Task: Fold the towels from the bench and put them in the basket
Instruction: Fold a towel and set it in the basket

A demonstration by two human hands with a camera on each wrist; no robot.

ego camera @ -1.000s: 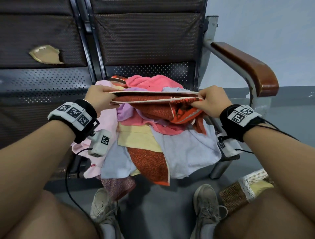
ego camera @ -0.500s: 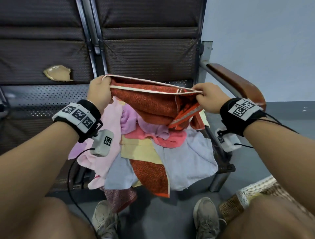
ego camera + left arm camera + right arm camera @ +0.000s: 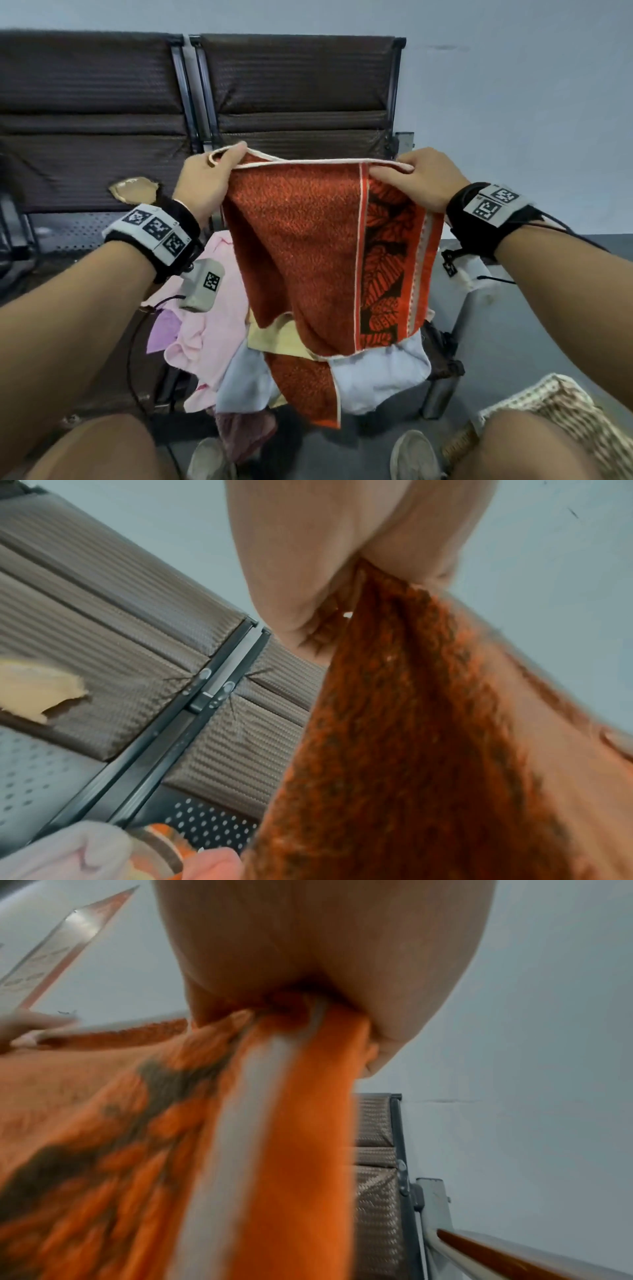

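An orange-red towel (image 3: 301,246) with a cream hem and a dark leaf band hangs spread in the air above the bench. My left hand (image 3: 209,178) pinches its top left corner. My right hand (image 3: 414,178) pinches the top edge near the right corner. Both wrist views show the orange-red towel (image 3: 411,737) (image 3: 171,1137) running down from the curled fingers. Below it a heap of towels (image 3: 212,329) in pink, yellow, pale blue, lilac and orange-red lies on the bench seat. The woven basket (image 3: 561,411) stands on the floor at the lower right, partly hidden by my right knee.
The dark bench backrest (image 3: 294,89) stands behind the towel, with a tear (image 3: 133,188) in the left seat's padding. A wooden armrest (image 3: 514,1256) runs along the bench's right end. My shoes (image 3: 411,455) rest on the grey floor under the heap.
Both hands have lifted the orange-red towel up off the heap, and it now hangs open and flat instead of bunched.
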